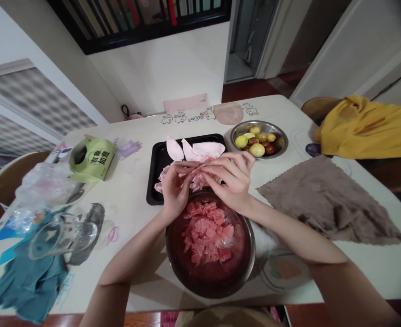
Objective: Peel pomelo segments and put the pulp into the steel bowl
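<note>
Both hands meet above the far rim of a large metal bowl (246, 268) that holds pieces of peeled red pomelo flesh (205, 231). My left hand (177, 184) is pinched on a small pomelo segment, mostly hidden by the fingers. My right hand (231, 179) grips the same piece from the other side, thumb and fingers bent together. Just behind them lies a black tray (155, 179) with thick pale pomelo rind (209, 149) at its back and pinkish membrane scraps (162, 173) nearer the front.
A steel bowl of small fruit (277, 152) stands behind my right hand. To the right lies a brown cloth (326, 200), with yellow fabric (367, 127) over a chair. On the left are a glass mug (62, 236), teal cloth (33, 277), plastic bag (47, 184) and green package (94, 159).
</note>
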Demonstrator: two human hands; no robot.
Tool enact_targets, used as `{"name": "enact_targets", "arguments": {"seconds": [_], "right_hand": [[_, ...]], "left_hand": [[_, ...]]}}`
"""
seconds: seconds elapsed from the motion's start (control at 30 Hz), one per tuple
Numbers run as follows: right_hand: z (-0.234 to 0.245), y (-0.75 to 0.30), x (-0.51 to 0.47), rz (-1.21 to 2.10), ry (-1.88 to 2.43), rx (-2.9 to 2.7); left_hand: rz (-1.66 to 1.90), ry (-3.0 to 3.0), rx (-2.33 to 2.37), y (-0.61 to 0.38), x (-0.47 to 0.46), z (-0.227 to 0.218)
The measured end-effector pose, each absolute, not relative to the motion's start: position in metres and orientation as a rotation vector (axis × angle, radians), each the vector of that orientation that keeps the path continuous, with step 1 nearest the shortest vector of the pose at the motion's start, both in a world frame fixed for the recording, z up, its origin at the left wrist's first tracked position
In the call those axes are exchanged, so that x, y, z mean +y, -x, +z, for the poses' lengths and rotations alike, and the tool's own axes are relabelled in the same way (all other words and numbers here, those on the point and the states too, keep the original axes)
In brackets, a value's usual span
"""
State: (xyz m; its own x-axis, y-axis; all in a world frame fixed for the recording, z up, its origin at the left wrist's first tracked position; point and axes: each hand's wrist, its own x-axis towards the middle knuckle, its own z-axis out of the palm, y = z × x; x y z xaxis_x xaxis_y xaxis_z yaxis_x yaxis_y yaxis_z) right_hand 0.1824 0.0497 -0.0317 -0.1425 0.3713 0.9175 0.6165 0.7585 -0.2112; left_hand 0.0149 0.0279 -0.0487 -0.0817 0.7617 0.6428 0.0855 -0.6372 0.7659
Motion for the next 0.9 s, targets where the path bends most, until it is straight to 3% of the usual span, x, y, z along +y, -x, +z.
{"name": "enact_targets", "arguments": {"seconds": [0.47, 0.9], "right_hand": [[-0.041, -0.181, 0.058, -0.094, 0.893, -1.966], [-0.027, -0.185, 0.056, -0.101, 0.882, -1.78]], "left_hand": [[1.893, -1.583, 0.996, -0.012, 0.032, -0.036], [1.819, -1.706, 0.834, -0.018, 0.026, -0.043]]}}
